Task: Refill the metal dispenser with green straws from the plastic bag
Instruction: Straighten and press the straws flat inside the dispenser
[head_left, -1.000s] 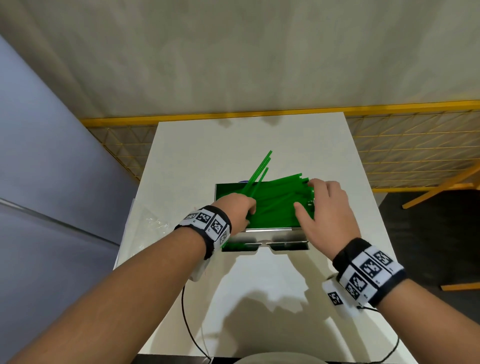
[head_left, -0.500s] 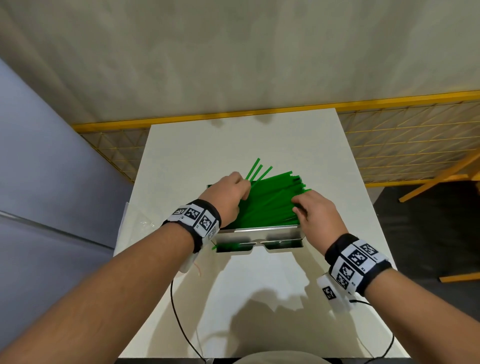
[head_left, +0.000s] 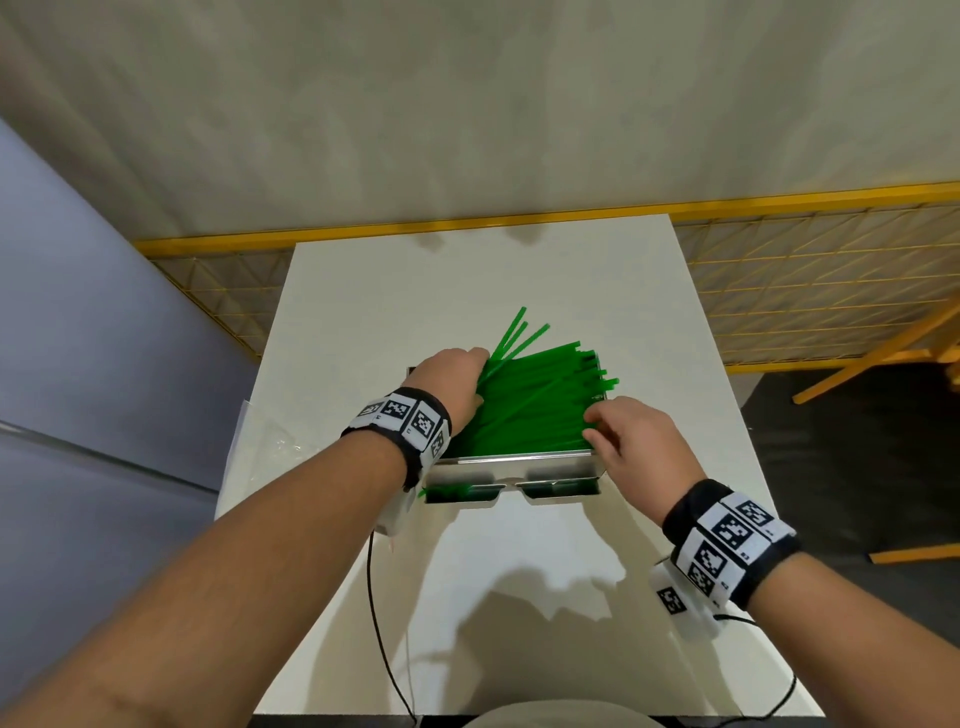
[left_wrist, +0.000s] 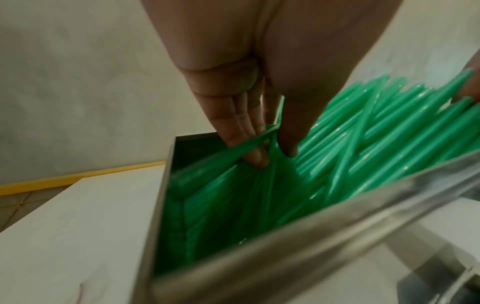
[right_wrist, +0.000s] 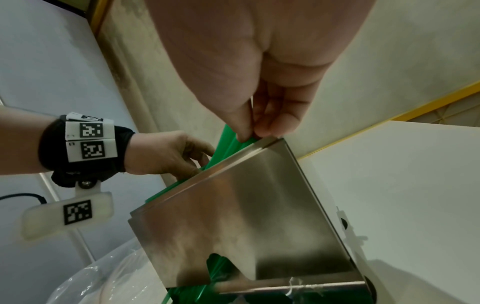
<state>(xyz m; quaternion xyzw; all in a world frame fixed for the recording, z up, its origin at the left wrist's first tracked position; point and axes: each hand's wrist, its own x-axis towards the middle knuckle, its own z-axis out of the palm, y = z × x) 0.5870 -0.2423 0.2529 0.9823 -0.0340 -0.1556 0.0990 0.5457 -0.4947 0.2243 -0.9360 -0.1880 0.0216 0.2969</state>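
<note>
With both hands, my left hand (head_left: 453, 383) and right hand (head_left: 631, 441), pinching green straws (head_left: 530, 400) heaped askew in the metal dispenser (head_left: 511, 480), I judged the loose ends beyond its far rim might spill out.

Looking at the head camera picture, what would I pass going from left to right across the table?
Plastic bag → left hand → green straws in the metal dispenser → right hand.

Black wristbands (head_left: 730, 543), checkered white tags, bare forearms.
</note>
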